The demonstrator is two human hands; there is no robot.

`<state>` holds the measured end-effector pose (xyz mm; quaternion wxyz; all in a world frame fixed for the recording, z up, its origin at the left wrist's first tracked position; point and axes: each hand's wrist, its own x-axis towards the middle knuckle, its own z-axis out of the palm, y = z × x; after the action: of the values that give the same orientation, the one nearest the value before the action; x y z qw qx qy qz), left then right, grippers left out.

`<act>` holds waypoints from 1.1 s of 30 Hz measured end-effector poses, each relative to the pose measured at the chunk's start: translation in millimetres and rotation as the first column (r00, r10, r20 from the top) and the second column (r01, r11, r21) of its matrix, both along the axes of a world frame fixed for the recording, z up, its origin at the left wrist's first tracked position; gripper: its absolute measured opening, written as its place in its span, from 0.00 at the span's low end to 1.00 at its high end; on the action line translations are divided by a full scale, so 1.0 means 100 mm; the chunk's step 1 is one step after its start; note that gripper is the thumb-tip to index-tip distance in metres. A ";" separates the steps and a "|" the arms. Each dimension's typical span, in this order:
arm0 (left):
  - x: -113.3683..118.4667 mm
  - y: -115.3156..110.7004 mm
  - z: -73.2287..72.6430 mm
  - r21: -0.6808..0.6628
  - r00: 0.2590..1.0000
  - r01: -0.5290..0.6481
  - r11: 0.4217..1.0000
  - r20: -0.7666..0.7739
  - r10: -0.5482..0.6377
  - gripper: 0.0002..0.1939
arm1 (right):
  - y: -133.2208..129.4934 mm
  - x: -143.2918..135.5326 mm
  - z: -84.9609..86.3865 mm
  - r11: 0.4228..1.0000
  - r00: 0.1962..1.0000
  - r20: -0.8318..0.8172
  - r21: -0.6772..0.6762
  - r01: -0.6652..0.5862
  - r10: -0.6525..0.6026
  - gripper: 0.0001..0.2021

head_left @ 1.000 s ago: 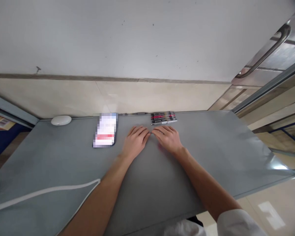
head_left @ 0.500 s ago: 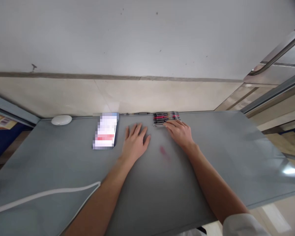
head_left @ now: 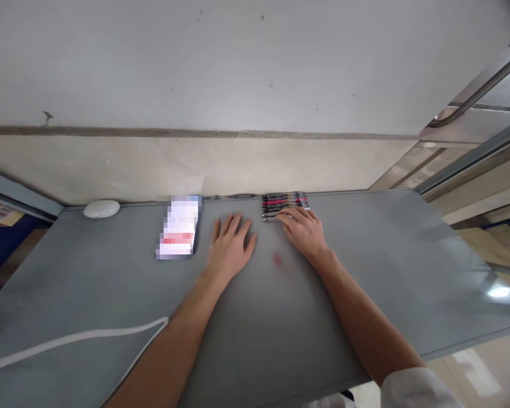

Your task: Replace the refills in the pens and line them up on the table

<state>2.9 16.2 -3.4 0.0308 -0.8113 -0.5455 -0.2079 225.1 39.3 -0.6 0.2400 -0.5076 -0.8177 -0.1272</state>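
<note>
Several pens (head_left: 276,202), dark ones and a red one among them, lie side by side in a row at the table's back edge. At the near side of that row, my right hand (head_left: 302,229) has its fingers bent over a silver pen (head_left: 271,216), with the thumb at its side; the fingers cover the pen's right end. My left hand (head_left: 230,246) lies flat on the table, fingers spread, holding nothing. It rests between the pens and a phone (head_left: 179,226) with a lit, blurred screen. Another thin pen (head_left: 238,196) lies along the back edge.
The grey table (head_left: 386,272) meets a tiled wall (head_left: 238,161) at the back. A white rounded object (head_left: 102,209) sits at the back left. A white cable (head_left: 80,338) runs under my left forearm. A reddish smudge (head_left: 277,260) shows on the tabletop.
The whole view has shifted slightly. My right hand stays at the silver pen beside the row, and my left hand remains flat on the table.
</note>
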 end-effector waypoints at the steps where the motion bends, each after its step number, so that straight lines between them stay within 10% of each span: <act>1: 0.00 0.00 0.00 0.000 1.000 -0.002 1.000 0.000 0.002 0.20 | 0.00 0.00 0.00 1.000 1.000 -0.002 0.005 -0.002 0.002 0.17; 33: -0.07 0.33 0.08 0.087 0.998 -0.058 0.995 -0.027 0.060 0.16 | -0.07 -0.32 0.01 0.981 0.982 -0.103 -0.100 -0.167 0.157 0.14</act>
<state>-4.1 49.7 4.9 0.0800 -0.7958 -0.5593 -0.2180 192.8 32.7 0.8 0.2602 -0.4571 -0.8496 -0.0386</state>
